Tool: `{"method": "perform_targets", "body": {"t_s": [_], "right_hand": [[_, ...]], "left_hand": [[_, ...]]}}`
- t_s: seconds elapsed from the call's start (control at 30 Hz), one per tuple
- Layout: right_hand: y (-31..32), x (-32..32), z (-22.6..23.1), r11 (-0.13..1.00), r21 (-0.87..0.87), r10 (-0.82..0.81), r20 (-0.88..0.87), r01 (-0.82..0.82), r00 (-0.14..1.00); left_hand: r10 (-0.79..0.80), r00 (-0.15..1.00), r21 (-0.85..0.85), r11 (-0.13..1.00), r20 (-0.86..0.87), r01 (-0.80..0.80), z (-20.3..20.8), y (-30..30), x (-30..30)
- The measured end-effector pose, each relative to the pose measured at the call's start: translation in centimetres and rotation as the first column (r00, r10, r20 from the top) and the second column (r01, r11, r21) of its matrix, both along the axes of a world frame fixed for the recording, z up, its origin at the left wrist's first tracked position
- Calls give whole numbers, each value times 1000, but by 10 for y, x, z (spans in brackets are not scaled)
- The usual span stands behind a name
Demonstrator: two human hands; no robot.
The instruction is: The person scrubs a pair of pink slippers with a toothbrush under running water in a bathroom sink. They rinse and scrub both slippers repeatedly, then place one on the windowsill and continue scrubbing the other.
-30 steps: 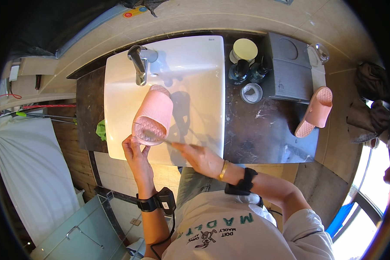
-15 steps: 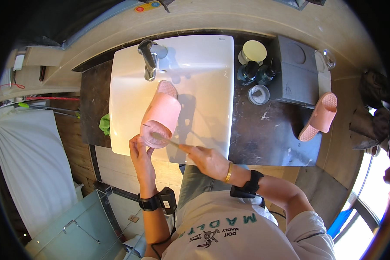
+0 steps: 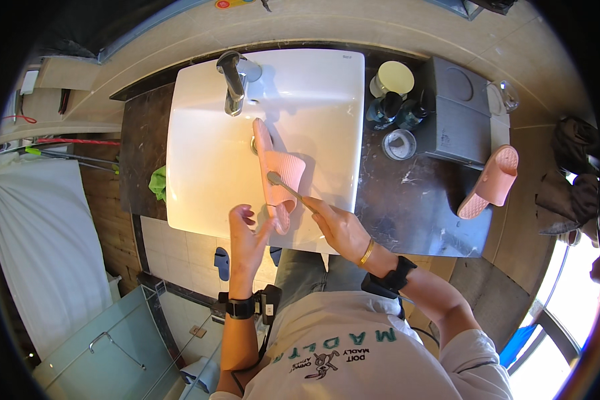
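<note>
Pink slipper (image 3: 285, 167) tilted on its side in the sink (image 3: 207, 160), mid-frame; right hand (image 3: 343, 231) pinching brush (image 3: 291, 189), likely side-scrubbing; left hand (image 3: 248, 240) loosely spread, thumb at near end; next stroke probably needs firmer bracing

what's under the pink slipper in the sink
Beneath the pink slipper is the white sink. Part of a metal drain shows along the slipper's left edge; the slipper hides the rest, so anything else under there can't be seen.
</note>
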State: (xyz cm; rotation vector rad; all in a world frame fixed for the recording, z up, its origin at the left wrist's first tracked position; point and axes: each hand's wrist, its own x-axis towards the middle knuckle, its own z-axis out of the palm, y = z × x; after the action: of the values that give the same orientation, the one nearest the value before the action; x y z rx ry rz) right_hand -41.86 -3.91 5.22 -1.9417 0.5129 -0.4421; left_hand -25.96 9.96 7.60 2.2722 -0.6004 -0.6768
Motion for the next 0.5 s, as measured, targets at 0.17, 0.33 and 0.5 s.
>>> {"method": "perform_targets", "body": {"t_s": [0.17,0.33,0.5], "right_hand": [[2,-5,-1,1000,10,-23,-58,23,998],[9,-16,12,982,-115,143,-46,-148,989],[3,-17,9,960,-274,11,-187,-63,982]], "left_hand": [[-165,968,-1,986,190,168,-6,-9,-27],[-265,828,94,963,495,252,2,-9,-26],[-157,860,-43,978,487,202,-7,5,-21]]}}
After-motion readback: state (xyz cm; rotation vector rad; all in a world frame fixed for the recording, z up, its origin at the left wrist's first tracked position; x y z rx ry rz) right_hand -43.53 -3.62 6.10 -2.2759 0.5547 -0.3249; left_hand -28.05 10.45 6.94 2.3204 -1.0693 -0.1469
